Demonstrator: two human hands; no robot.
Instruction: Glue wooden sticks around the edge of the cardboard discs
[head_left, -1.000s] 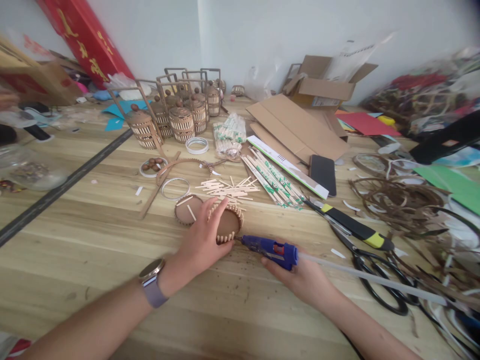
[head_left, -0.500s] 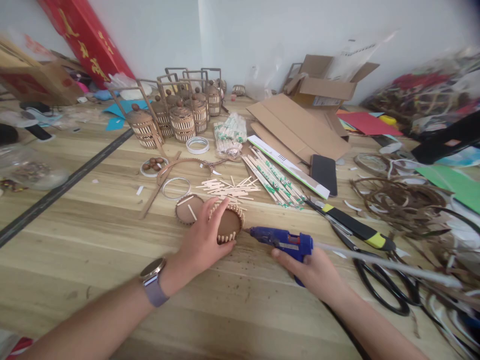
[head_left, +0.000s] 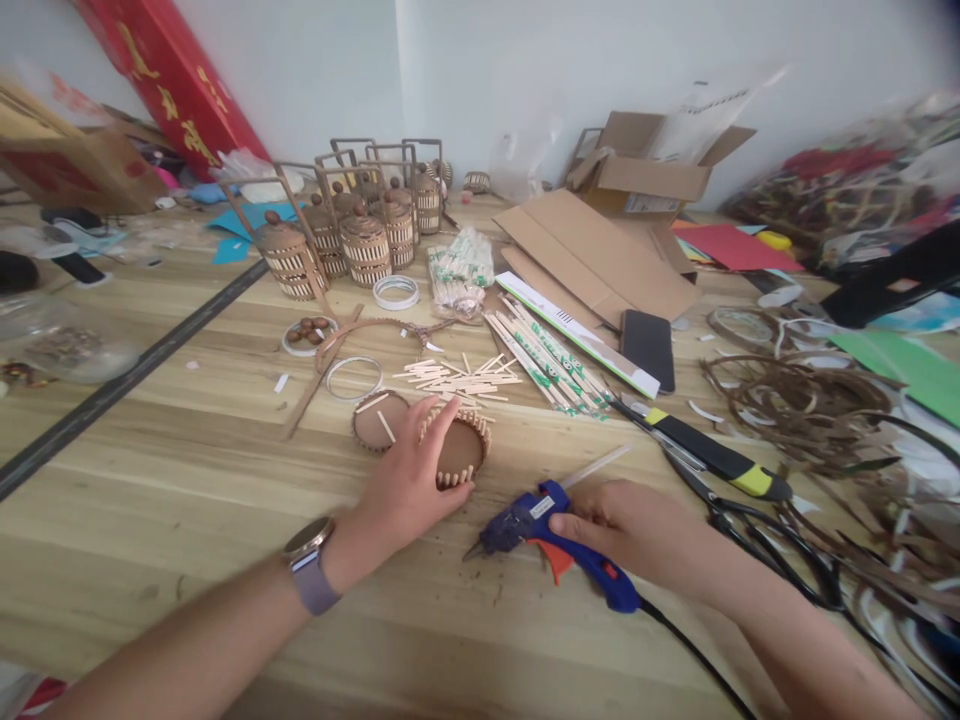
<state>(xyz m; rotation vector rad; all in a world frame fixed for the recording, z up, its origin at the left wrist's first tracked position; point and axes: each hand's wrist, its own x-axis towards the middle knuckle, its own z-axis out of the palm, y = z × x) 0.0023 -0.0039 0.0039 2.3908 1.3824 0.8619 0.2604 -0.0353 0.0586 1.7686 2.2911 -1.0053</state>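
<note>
My left hand (head_left: pixel 401 480) grips a round brown base (head_left: pixel 463 450) edged with short upright sticks, thumb at its near rim and fingers over its left side. In my right hand (head_left: pixel 611 525) is a blue hot glue gun (head_left: pixel 529 520) with an orange trigger. Its nozzle points left and down, close to the tabletop and apart from the base. A clear glue stick (head_left: pixel 598 465) pokes out of its back. Partly behind my left hand lies a second round base (head_left: pixel 367 425) with two loose sticks on it. Cut wooden sticks (head_left: pixel 469 380) are scattered just beyond.
Several small lidded baskets (head_left: pixel 365 248) with tall handles stand at the back. Wrapped chopsticks (head_left: pixel 551 355), a phone (head_left: pixel 648 350), a utility knife (head_left: pixel 720 455) and black-handled scissors (head_left: pixel 780 555) lie to the right. The gun's black cord (head_left: pixel 697 650) trails to the near edge.
The glue gun's nozzle has moved away from the base's right rim, toward me. The gun has turned over, so its trigger and handle now show. My left hand has barely moved.
</note>
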